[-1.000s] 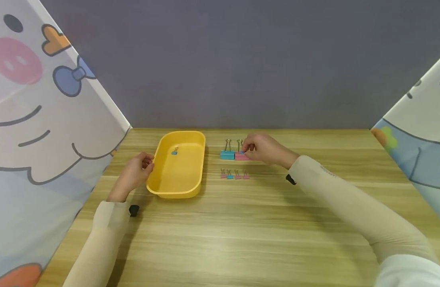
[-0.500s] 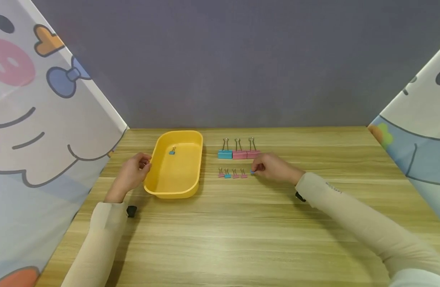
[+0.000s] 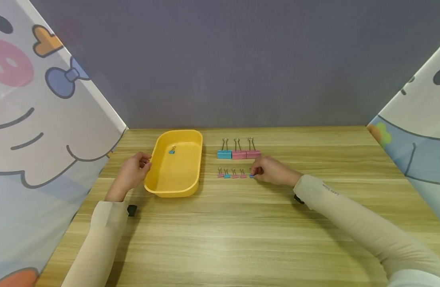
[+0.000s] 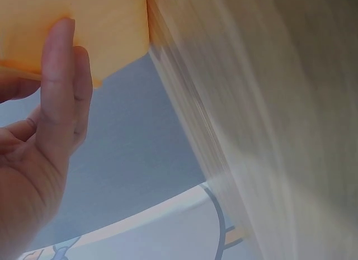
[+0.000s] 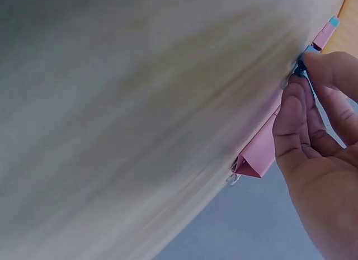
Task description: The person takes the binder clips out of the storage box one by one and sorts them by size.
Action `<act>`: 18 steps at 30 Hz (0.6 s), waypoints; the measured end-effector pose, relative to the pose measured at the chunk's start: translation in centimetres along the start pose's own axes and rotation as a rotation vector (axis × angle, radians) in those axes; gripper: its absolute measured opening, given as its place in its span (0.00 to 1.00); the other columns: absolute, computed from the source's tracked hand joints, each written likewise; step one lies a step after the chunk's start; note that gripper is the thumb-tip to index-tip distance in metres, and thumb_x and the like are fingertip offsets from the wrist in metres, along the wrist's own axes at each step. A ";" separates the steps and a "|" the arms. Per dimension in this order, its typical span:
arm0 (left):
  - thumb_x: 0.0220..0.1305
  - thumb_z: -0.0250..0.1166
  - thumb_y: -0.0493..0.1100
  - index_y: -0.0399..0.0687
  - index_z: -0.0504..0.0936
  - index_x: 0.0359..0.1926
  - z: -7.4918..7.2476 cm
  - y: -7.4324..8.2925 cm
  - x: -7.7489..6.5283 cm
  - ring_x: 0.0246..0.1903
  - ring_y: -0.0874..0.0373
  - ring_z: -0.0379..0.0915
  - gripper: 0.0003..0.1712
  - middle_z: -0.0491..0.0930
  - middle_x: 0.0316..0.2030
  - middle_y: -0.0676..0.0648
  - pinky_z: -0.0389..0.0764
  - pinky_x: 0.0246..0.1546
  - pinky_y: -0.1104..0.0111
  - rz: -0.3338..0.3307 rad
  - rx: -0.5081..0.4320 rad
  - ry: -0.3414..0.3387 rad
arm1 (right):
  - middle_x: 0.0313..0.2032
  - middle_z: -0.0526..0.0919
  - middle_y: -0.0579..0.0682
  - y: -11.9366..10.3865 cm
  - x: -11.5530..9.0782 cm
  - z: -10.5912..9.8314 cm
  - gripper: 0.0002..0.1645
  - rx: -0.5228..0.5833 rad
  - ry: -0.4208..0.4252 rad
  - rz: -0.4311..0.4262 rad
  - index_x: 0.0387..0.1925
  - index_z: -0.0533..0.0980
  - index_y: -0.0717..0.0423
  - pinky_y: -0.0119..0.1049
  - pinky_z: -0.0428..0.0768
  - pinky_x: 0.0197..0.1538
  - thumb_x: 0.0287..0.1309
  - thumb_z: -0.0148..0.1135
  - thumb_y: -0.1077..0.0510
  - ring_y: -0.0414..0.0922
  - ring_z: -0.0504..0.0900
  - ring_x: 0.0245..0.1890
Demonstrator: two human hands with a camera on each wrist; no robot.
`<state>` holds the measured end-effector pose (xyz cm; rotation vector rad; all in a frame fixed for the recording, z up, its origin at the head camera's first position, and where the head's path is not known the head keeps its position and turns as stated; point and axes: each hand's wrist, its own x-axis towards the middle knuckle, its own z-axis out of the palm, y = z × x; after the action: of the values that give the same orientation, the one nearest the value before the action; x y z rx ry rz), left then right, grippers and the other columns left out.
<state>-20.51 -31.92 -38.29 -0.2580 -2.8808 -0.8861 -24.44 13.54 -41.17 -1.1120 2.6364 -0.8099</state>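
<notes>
My right hand (image 3: 271,170) pinches a small blue binder clip (image 5: 305,61) between thumb and fingertips, low at the right end of a row of small clips. That row holds a pink binder clip (image 3: 220,174), a blue one (image 3: 227,175) and two more pink ones. Behind it stand three large binder clips side by side: a blue one (image 3: 224,154) and two pink ones (image 3: 239,155), handles pointing away. My left hand (image 3: 131,171) holds the left rim of a yellow tray (image 3: 171,194), its fingers along the outer wall. One small blue binder clip (image 3: 172,152) lies inside the tray.
The wooden table (image 3: 220,239) stretches in front of the tray and clips. A grey wall (image 3: 241,63) rises at its back edge. Panels with cartoon prints (image 3: 54,119) flank the table on both sides.
My right hand has come from beside the large clips toward me, carrying the small blue binder clip to the right end of the small row. My left hand stays at the tray.
</notes>
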 end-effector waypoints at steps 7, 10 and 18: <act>0.66 0.56 0.34 0.28 0.73 0.50 0.0 0.0 0.0 0.37 0.43 0.75 0.14 0.76 0.38 0.35 0.77 0.34 0.57 -0.016 -0.008 -0.007 | 0.31 0.78 0.43 -0.4 -0.3 -0.4 0.06 -0.019 0.012 0.003 0.32 0.81 0.56 0.31 0.78 0.35 0.52 0.67 0.68 0.38 0.76 0.31; 0.66 0.56 0.34 0.28 0.72 0.50 0.0 0.0 0.0 0.38 0.43 0.75 0.14 0.76 0.38 0.34 0.77 0.34 0.57 -0.020 -0.005 -0.009 | 0.31 0.78 0.42 -0.9 -0.4 -0.7 0.05 -0.037 0.029 -0.011 0.33 0.81 0.57 0.30 0.78 0.35 0.53 0.66 0.67 0.37 0.76 0.31; 0.66 0.56 0.34 0.28 0.72 0.51 0.0 0.1 -0.1 0.37 0.43 0.75 0.15 0.77 0.39 0.35 0.78 0.34 0.58 -0.005 -0.003 -0.002 | 0.32 0.80 0.43 -3.2 0.2 -1.5 0.05 -0.074 0.070 -0.110 0.34 0.81 0.57 0.34 0.77 0.34 0.54 0.64 0.67 0.37 0.75 0.30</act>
<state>-20.38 -31.86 -38.31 -0.2524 -2.8830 -0.8921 -23.18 12.21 -38.15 -1.2798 2.7029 -0.7911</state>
